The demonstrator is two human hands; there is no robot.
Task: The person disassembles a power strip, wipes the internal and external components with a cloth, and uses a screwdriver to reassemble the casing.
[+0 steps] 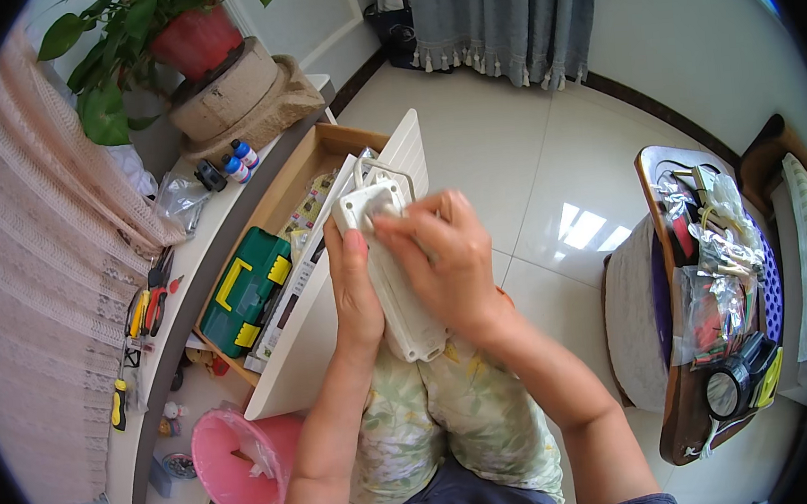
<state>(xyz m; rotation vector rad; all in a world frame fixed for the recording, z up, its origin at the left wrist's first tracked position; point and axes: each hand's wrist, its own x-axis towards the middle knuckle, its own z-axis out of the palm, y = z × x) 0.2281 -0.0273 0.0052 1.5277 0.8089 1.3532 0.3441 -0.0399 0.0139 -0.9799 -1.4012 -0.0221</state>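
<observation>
A long white power strip [397, 295] lies across my lap, its far end tilted up, with a white cord [387, 166] looping at that end. My left hand [356, 289] wraps its left side, the thumb lying on the face. Over the far end, my right hand [447, 263] has its fingers pinched together at the surface. Those fingertips are smeared by motion, and a small whitish patch shows by them; I cannot make out what they hold.
An open drawer [283, 351] at my left holds a green toolbox [244, 291]. Pliers and a screwdriver [119, 405] lie on the cabinet top. A pink bin [213, 456] stands below. At right, a small table [677, 410] carries bagged parts and a flashlight [732, 385].
</observation>
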